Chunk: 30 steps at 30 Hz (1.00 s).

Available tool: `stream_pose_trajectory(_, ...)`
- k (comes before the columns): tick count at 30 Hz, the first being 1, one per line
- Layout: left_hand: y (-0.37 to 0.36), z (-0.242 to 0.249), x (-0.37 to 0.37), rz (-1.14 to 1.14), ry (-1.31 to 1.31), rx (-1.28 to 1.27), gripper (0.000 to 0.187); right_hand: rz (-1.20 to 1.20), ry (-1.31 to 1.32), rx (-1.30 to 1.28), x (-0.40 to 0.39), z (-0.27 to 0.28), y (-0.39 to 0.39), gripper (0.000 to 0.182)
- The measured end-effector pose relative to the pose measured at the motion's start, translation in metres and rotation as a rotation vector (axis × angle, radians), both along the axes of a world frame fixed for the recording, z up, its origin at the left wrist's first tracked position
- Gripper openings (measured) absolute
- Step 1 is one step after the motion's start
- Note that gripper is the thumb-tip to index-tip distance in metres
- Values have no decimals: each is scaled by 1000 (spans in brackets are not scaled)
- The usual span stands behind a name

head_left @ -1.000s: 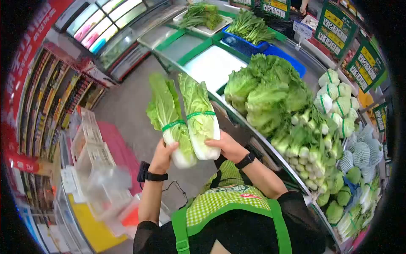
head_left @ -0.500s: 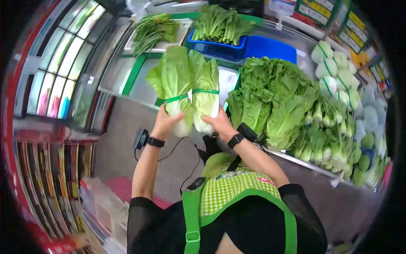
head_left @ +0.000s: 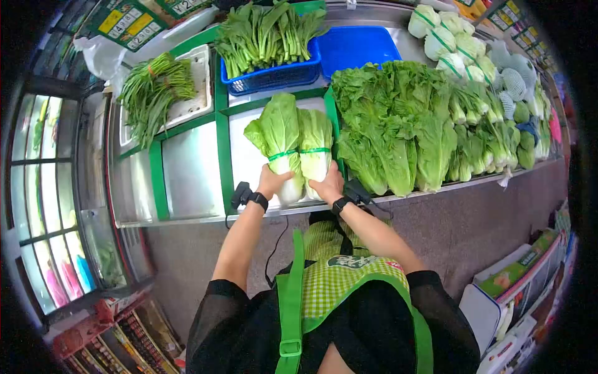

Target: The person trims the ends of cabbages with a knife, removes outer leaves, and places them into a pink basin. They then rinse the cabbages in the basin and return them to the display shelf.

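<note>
Two green-banded cabbages lie side by side over a white section of the display counter. My left hand [head_left: 273, 182] is wrapped round the white base of the left cabbage [head_left: 278, 128], whose loose leaves spread to the left. Around the base of the right cabbage [head_left: 316, 134], narrower and paler, my right hand [head_left: 328, 184] is closed. The cabbages touch each other, with their leafy tops pointing away from me. Immediately to the right stands a large pile of leafy lettuce [head_left: 392, 124], beyond a green divider [head_left: 330, 112].
Behind the cabbages is a blue basket [head_left: 271, 80] of leafy stems, beside a blue tray [head_left: 358, 50]. A white tray [head_left: 202, 81] holds thin greens at the left. Banded cabbages [head_left: 439, 43] are stacked at the back right. A glass-door cooler [head_left: 47, 206] stands at far left.
Both hands have brought the cabbages forward over the counter, and they now rest within the white section. The view has turned, showing more of the counter's left side.
</note>
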<state>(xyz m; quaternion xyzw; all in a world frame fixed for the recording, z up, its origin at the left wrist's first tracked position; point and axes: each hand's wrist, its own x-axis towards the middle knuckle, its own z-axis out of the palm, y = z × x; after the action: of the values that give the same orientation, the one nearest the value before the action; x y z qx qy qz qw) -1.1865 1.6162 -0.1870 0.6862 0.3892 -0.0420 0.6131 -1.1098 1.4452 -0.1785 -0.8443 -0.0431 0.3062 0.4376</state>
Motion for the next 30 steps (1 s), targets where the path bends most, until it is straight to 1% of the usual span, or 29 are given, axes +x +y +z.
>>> stream_pose_trajectory(1, 1, -10, 2, -11, -1, -9, 56, 11, -35, -145, -3, 1, 2, 82)
stream_pose_trajectory(2, 2, -19, 3, -31, 31, -12, 63, 8, -249, -243, -11, -12, 3, 81)
stream_pose_trajectory(3, 2, -32, 2, -51, 65, -14, 71, 0, -249, -250, -19, -27, 3, 81)
stream_pose_trajectory(4, 1, -63, -3, -48, 153, 166, 81, -38, -403, -297, -27, -44, 4, 83)
stream_pose_trajectory(5, 0, -67, -2, -59, 150, 162, 81, -76, -557, -345, -29, -52, 4, 86)
stream_pose_trajectory(6, -2, -69, 0, -32, 179, 183, 84, -15, -488, -351, -27, -51, 1, 92)
stream_pose_trajectory(7, -6, -71, 0, -7, 209, 204, 87, -28, -484, -360, -30, -81, 1, 92)
stream_pose_trajectory(8, -6, -68, 0, -71, 243, 314, 87, -44, -450, -284, -25, -66, 1, 90)
stream_pose_trajectory(9, 4, -100, -7, -104, 225, 278, 87, -45, -419, -187, -21, -41, 0, 88)
stream_pose_trajectory(10, 4, -85, -8, -170, 160, 232, 85, -27, -401, -137, -18, -24, -1, 87)
stream_pose_trajectory(12, 7, -87, -8, -276, 33, 253, 78, 86, -360, -109, -13, -4, -14, 79)
stream_pose_trajectory(13, 9, -107, -13, -174, -10, 226, 72, 162, -342, -108, -9, 2, -22, 73)
stream_pose_trajectory(14, 2, -84, -9, -100, 133, 190, 70, 173, -305, -36, -9, 16, -36, 71)
stream_pose_trajectory(15, 6, -86, -5, -170, 99, 140, 70, 185, -271, 44, -8, 30, -50, 68)
stream_pose_trajectory(16, 9, -87, -3, -194, 135, 163, 79, 162, -224, 175, -7, 35, -68, 63)
stream_pose_trajectory(17, 14, -105, -5, -70, 185, 136, 90, 118, -325, 199, -7, 47, -89, 52)
stream_pose_trajectory(18, 6, -83, -2, -11, 230, 178, 105, 86, -208, 259, -4, 67, -114, 47)
stream_pose_trajectory(19, -18, -40, 7, 62, 330, 363, 114, 57, -93, 320, -1, 85, -142, 43)
stream_pose_trajectory(20, -13, -50, 7, 111, 337, 332, 118, -25, -65, 380, -2, 86, -169, 39)
stream_pose_trajectory(21, -19, -50, 5, 265, 209, 271, 113, -102, -40, 446, -6, 88, -200, 35)
stream_pose_trajectory(22, -24, -50, 11, 348, 140, 347, 102, -203, -55, 524, -8, 97, -232, 32)
stream_pose_trajectory(23, -56, -9, 21, 417, 47, 238, 83, -275, -89, 491, -12, 81, -266, 29)
stream_pose_trajectory(24, -81, 19, 29, 333, -151, 250, 70, -367, -124, 501, -17, 77, -299, 27)
stream_pose_trajectory(25, -108, 46, 38, 349, -261, 136, 61, -454, -155, 514, -21, 74, -333, 25)
stream_pose_trajectory(26, -140, 80, 48, 350, -285, 91, 58, -451, -180, 508, -25, 69, -363, 25)
stream_pose_trajectory(27, -186, 117, 58, 352, -298, 58, 54, -560, -155, 507, -29, 68, -400, 23)
stream_pose_trajectory(28, -220, 134, 68, 311, -342, 19, 52, -674, -134, 510, -32, 62, -429, 21)
stream_pose_trajectory(29, -252, 152, 77, 260, -379, -10, 49, -683, -139, 521, -36, 59, -456, 21)
stream_pose_trajectory(30, -289, 168, 90, 98, -361, 20, 46, -737, -119, 506, -40, 55, -482, 20)
